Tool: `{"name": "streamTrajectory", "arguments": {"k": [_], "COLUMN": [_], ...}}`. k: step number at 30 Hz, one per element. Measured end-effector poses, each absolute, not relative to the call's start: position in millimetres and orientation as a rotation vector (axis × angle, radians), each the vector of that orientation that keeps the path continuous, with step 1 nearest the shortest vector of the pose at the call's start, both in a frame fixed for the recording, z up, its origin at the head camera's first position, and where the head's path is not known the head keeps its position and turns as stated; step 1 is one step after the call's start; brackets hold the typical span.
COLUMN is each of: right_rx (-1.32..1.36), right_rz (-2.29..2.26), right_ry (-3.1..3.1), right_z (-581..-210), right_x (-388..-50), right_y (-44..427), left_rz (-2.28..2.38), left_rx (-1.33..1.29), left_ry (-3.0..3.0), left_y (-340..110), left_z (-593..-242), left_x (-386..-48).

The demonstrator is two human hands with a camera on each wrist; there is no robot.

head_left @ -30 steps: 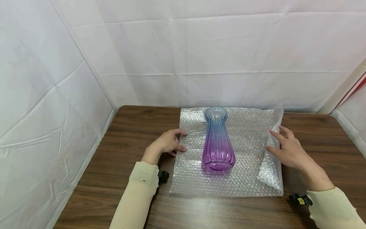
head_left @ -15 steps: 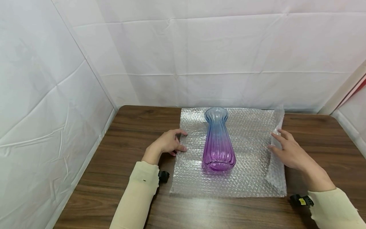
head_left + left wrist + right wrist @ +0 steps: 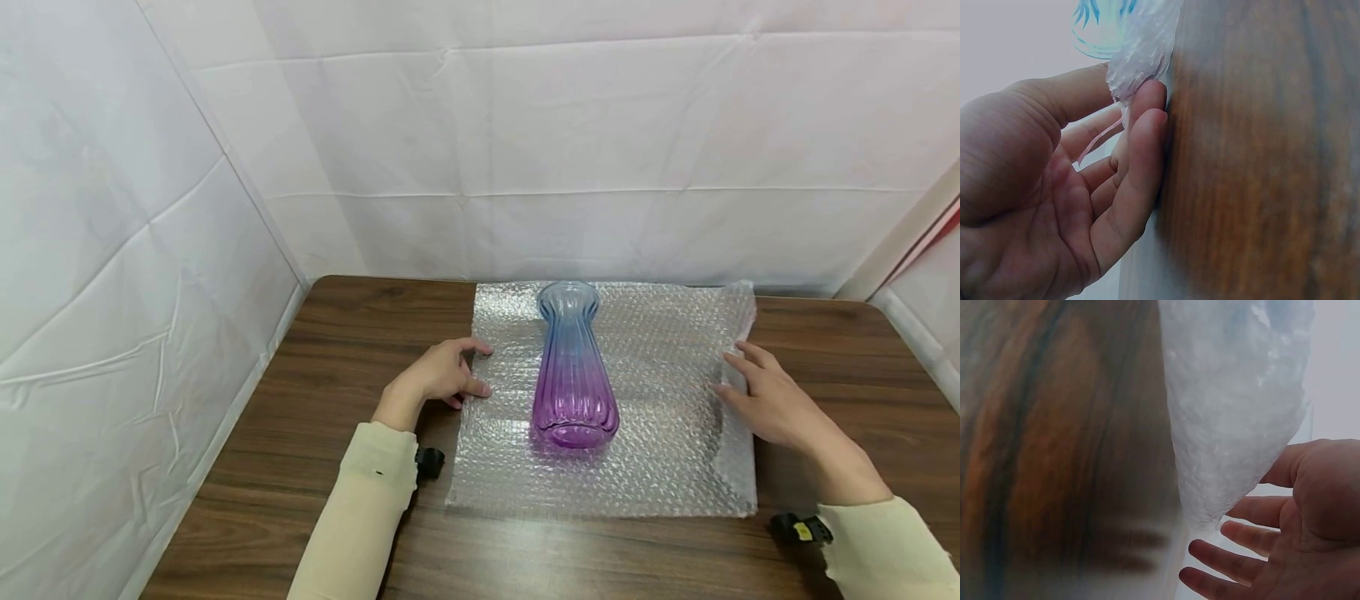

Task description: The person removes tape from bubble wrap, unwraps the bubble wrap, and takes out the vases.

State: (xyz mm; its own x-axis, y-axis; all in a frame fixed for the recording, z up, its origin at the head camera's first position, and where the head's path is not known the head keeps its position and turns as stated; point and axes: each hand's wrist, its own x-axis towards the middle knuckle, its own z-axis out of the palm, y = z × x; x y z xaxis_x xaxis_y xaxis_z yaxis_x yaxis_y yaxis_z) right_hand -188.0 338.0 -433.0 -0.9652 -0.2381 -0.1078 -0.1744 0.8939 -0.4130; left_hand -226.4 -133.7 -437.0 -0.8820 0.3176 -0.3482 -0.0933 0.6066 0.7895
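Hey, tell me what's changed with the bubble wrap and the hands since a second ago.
The right edge of the bubble wrap was folded inward; it has opened outward to the right and lies flatter. The right hand shifted slightly right with it. The left hand and the vase stayed put.

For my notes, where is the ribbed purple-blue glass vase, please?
In the head view, the ribbed purple-blue glass vase lies just right of centre on the clear bubble-wrap sheet, between left hand and right hand.
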Motion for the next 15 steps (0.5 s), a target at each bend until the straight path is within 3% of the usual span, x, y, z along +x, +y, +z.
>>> {"name": "streamTrajectory", "arguments": {"k": [15], "right_rx": [-0.323], "right_rz": [-0.585], "right_ry": [2.895], "right_z": [-435.8], "right_x": [-189.3], "right_y": [350.4], "left_rz": [1.196], "left_rx": [0.175], "left_ry": [2.376], "left_y": [-133.3], "left_z": [-436.4], "left_x": [-226.8]}}
